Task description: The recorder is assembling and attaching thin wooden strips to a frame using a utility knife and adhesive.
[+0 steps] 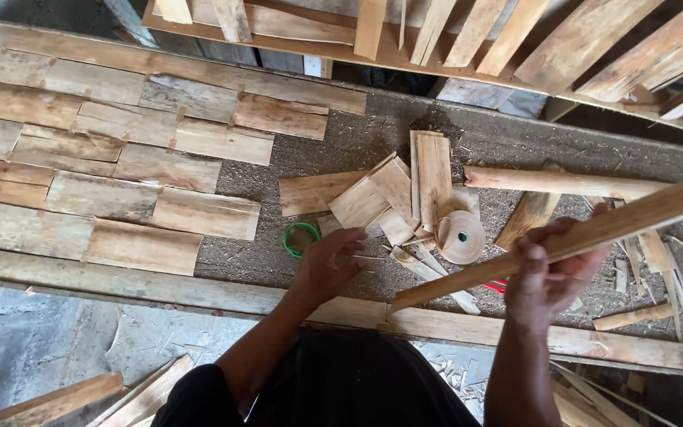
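My right hand grips a long wooden slat, fingers wrapped around it, holding it slantwise above the sawdust-strewn tabletop, its far end rising toward the right edge of view. My left hand hovers with fingers loosely curled and holding nothing, just beside a green ring of tape and near a heap of short wood offcuts and a brown tape roll. Flat wooden pieces lie in overlapping rows at the left of the tabletop
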